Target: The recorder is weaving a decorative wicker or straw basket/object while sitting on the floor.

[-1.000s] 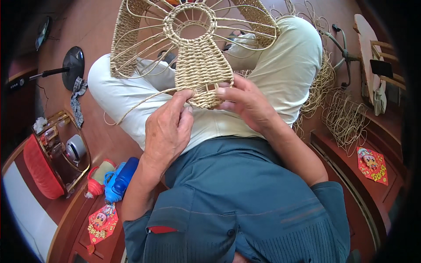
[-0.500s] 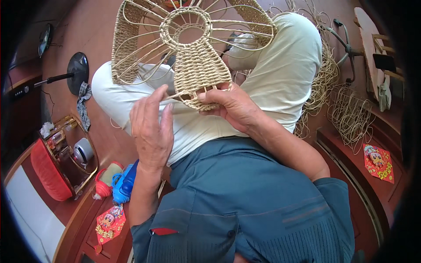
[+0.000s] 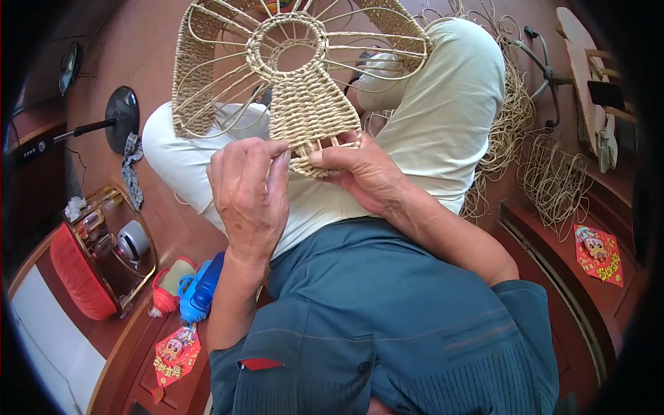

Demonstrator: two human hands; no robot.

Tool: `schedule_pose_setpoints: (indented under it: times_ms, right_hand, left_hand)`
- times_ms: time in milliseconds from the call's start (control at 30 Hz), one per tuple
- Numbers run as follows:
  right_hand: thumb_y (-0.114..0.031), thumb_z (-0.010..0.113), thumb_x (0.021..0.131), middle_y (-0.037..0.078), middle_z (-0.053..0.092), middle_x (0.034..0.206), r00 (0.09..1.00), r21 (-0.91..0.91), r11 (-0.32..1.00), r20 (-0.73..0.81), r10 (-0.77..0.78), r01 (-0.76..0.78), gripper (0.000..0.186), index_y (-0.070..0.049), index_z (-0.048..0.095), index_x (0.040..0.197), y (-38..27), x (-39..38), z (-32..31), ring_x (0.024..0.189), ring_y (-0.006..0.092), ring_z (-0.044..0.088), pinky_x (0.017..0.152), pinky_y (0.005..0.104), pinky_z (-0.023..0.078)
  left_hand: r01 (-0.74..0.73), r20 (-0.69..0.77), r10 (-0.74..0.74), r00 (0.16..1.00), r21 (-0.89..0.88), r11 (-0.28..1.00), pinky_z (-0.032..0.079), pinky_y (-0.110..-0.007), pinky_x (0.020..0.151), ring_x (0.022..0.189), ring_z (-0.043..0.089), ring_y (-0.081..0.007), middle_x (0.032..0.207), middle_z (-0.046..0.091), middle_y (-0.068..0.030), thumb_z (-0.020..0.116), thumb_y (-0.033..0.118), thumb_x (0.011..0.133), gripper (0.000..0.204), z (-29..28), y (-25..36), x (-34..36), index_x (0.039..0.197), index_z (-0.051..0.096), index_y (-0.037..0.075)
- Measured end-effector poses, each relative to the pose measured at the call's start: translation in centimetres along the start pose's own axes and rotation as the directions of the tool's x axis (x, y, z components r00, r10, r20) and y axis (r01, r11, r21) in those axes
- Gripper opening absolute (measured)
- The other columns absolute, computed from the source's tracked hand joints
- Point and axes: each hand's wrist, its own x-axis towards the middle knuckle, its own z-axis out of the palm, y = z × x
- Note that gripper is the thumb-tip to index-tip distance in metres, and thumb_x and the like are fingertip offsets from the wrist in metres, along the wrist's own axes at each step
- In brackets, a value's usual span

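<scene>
A partly woven straw basket (image 3: 311, 111) rests across my lap, with a round braided ring at its centre and looped ribs spreading from it. Its densely woven near panel widens toward me, and a gap crossed by a few bare ribs shows before the end band. My right hand (image 3: 370, 173) grips that end, thumb on top by the gap and fingers curled underneath. At the gap's left corner, my left hand (image 3: 249, 183) pinches a straw cord (image 3: 294, 149) between thumb and forefinger; the fingers hide most of the cord.
Loose straw cord (image 3: 515, 131) lies heaped on the floor beyond my right knee. A metal-legged stand (image 3: 546, 76) is at the far right. To the left are a round black base (image 3: 122, 114), a blue bottle (image 3: 200, 290) and a rack (image 3: 114, 242) holding small items.
My left hand has moved right and up to the panel's corner, and its thumb and forefinger have closed. The basket has shifted slightly left; my right hand keeps its grip.
</scene>
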Motion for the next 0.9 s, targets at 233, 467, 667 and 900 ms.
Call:
schedule_pose_setpoints:
  times_ms: [233, 467, 667, 900]
  right_hand:
    - [-0.004, 0.080, 0.088, 0.006, 0.072, 0.122, 0.991, 0.014, 1.000, 0.134, -0.026, 0.024, 0.051, -0.004, 0.060, 0.135, -0.5, 0.2, -1.0, 0.113, 0.0166, 0.070, 0.103, 0.0375, 0.056]
    - [-0.003, 0.079, 0.085, 0.006, 0.068, 0.129, 0.970, -0.061, 0.994, 0.232, -0.077, 0.093, 0.065, -0.004, 0.053, 0.144, -0.7, 0.5, -2.1, 0.118, 0.0151, 0.066, 0.106, 0.0360, 0.054]
    - [-0.005, 0.075, 0.086, 0.005, 0.066, 0.130, 0.973, -0.118, 0.979, 0.183, -0.143, 0.166, 0.064, -0.003, 0.051, 0.146, -0.6, 0.2, -2.1, 0.118, 0.0141, 0.065, 0.106, 0.0357, 0.054]
    - [-0.004, 0.072, 0.088, 0.006, 0.066, 0.130, 0.971, -0.144, 0.973, 0.183, -0.155, 0.182, 0.064, -0.001, 0.049, 0.148, -0.9, -0.3, -1.9, 0.117, 0.0144, 0.065, 0.103, 0.0357, 0.056]
  left_hand:
    - [0.108, 0.043, -0.106, 0.993, -0.062, 0.992, 0.044, -0.041, 0.077, 0.083, 0.059, -0.0265, 0.089, 0.064, -0.0042, 0.081, 0.015, 0.087, 0.012, 0.9, 2.0, 0.4, 0.093, 0.071, 0.012]
    - [0.180, 0.062, -0.183, 0.981, 0.047, 0.983, 0.046, -0.041, 0.077, 0.080, 0.062, -0.0267, 0.082, 0.063, -0.0059, 0.080, 0.011, 0.087, 0.013, 1.2, 3.2, 0.8, 0.091, 0.068, 0.008]
    - [0.222, 0.088, -0.222, 0.971, 0.014, 0.975, 0.049, -0.041, 0.073, 0.080, 0.063, -0.0274, 0.084, 0.063, -0.0073, 0.078, 0.008, 0.088, 0.011, 1.5, 3.5, 0.7, 0.093, 0.068, 0.007]
    - [0.137, -0.028, -0.141, 0.990, -0.108, 0.985, 0.050, -0.045, 0.078, 0.084, 0.064, -0.0290, 0.089, 0.064, -0.0078, 0.074, 0.002, 0.086, 0.016, 2.9, 3.1, -0.4, 0.097, 0.065, 0.006]
